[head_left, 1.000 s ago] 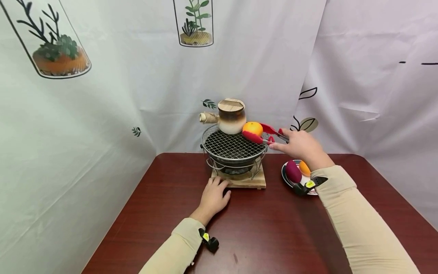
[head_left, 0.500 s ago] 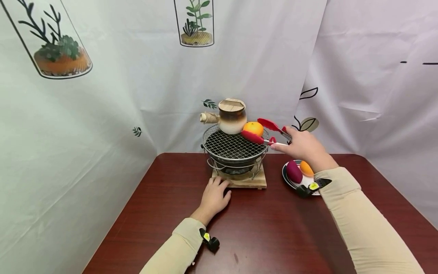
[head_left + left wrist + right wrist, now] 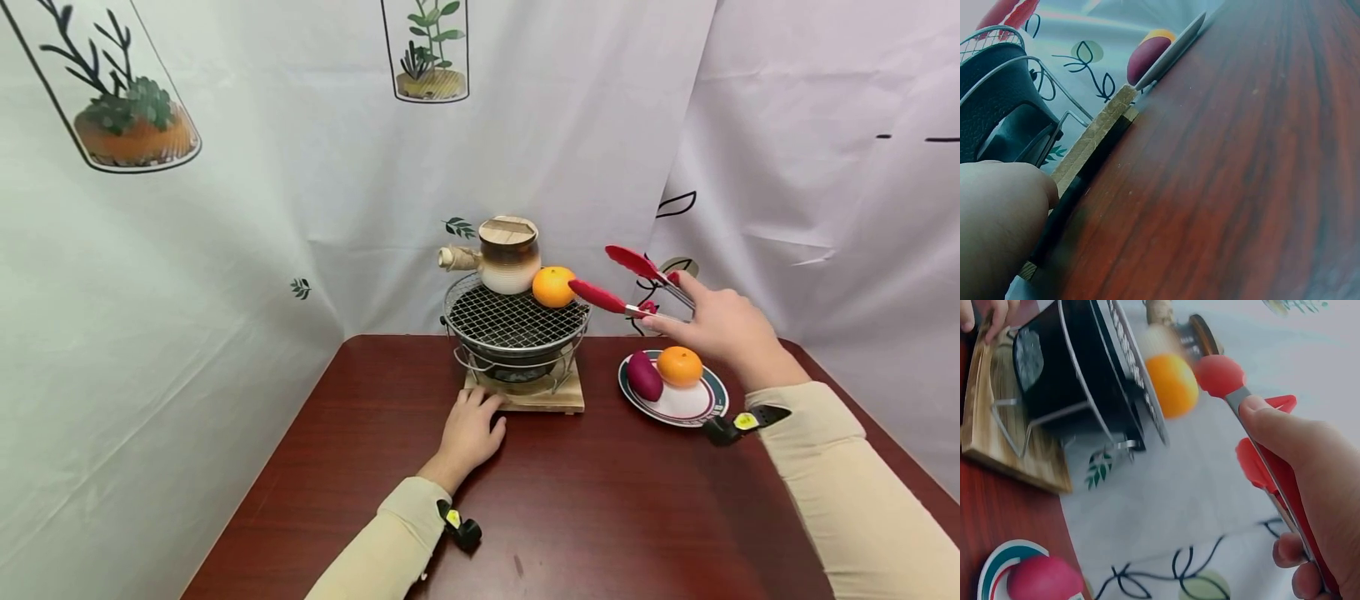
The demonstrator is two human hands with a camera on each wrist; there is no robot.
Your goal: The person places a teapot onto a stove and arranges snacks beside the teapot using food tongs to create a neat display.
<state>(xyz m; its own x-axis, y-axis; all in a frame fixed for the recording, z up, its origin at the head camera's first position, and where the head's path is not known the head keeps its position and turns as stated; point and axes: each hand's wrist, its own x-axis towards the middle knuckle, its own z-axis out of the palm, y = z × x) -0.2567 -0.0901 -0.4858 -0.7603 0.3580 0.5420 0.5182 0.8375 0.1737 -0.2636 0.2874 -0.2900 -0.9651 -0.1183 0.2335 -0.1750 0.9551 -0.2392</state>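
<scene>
My right hand [image 3: 723,333] holds red-tipped tongs [image 3: 600,296], their two arms spread apart with nothing between the tips. Just left of the tips, an orange [image 3: 553,287] sits on the wire mesh of a small round grill [image 3: 510,321]. Touching or close beside the orange is a clay pot [image 3: 508,271] with a wooden lid and a side handle. The grill stands on a wooden board [image 3: 547,400]. My left hand [image 3: 468,429] rests at the board's front left edge; in the left wrist view its fingertips are hidden.
Right of the grill, a plate [image 3: 705,404] bears a second orange [image 3: 679,367] and a purple oval item [image 3: 644,377], perhaps a sweet potato. Everything stands on a dark red wooden table [image 3: 570,500]. A pale printed curtain [image 3: 360,208] hangs behind and at the sides.
The tongs have spread and come away from the orange, which stays on the grill. My right hand has moved right, uncovering more of the plate. The left hand has stayed put.
</scene>
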